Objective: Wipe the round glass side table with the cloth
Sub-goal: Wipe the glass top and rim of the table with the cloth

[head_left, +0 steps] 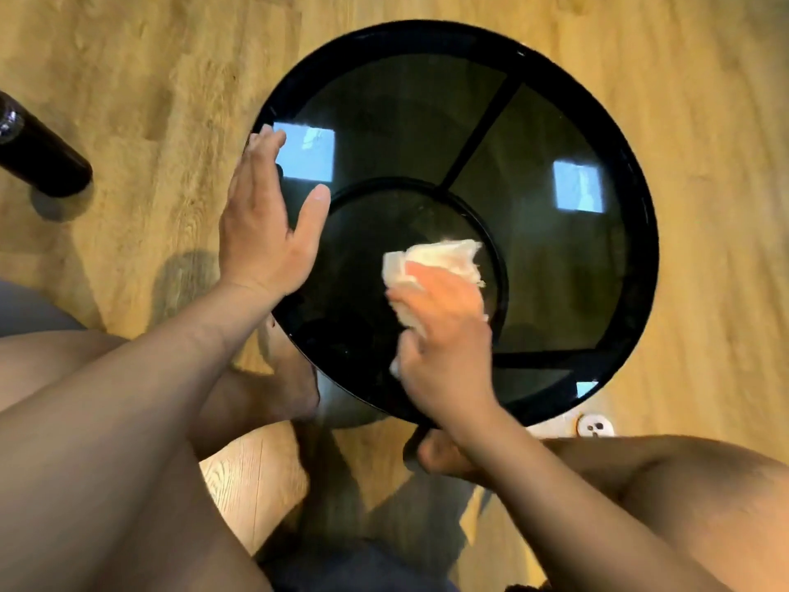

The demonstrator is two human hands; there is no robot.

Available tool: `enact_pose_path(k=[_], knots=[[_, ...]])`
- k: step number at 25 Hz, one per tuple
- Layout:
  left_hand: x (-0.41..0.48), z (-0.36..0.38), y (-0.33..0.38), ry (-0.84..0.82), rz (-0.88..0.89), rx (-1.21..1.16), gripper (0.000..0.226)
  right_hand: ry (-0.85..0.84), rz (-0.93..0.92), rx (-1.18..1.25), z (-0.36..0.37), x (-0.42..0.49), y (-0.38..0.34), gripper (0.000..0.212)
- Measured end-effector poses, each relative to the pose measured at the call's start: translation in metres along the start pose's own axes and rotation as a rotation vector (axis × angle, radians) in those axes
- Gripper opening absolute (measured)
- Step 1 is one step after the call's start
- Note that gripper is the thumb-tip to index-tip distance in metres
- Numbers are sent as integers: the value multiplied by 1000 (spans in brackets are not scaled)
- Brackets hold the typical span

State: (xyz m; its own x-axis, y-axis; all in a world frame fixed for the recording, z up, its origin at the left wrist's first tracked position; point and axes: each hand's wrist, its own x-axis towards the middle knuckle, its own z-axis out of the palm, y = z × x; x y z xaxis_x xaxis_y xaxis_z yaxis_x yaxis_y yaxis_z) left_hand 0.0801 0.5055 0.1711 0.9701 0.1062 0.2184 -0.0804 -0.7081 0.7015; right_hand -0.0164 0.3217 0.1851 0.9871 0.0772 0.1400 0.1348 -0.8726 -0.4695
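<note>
A round side table [636, 232] with a black rim and dark smoked glass stands on the wooden floor in front of me. My right hand [444, 339] presses a crumpled white cloth [444, 258] onto the glass near the middle, toward the near side. My left hand [264, 215] lies flat with fingers together and thumb spread, resting on the table's left rim. Bright window reflections show on the glass.
A dark cylindrical furniture leg [42, 151] stands on the floor at the far left. My bare knees and feet [294, 378] sit close under the table's near edge. A white socket [594, 426] lies on the floor by the near right rim.
</note>
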Motion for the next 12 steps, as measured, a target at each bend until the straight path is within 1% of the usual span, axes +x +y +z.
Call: enact_pose_path(k=[2,3,5,6,7,8,9,10,11,12], knots=[[-1,0,2,18,19,-18,62,-152,-139,122,27,-1,-58,44],[-1,1,1,41,11,-33,61,-214,-212,175,30,1,-63,44],[0,2,0,64,-7,-62,60,-242,-313,166,9,0,-24,46],[0,1,-1,60,-18,-75,60,-246,-311,118,-13,-4,10,46],[0,1,-2,61,-23,-86,61,-222,-238,47,-38,-7,51,47],[0,0,-3,70,-24,-89,61,-173,-104,-44,-64,-6,89,49],[-1,-1,-4,79,-19,-91,60,-143,81,-131,-91,-2,119,52],[-2,-1,-4,81,-14,-100,60,-110,272,-188,-110,2,136,54],[-1,-1,-4,80,-9,-114,60,-59,414,-212,-116,7,143,56],[-1,0,-3,79,-7,-133,61,5,492,-208,-109,10,139,58]])
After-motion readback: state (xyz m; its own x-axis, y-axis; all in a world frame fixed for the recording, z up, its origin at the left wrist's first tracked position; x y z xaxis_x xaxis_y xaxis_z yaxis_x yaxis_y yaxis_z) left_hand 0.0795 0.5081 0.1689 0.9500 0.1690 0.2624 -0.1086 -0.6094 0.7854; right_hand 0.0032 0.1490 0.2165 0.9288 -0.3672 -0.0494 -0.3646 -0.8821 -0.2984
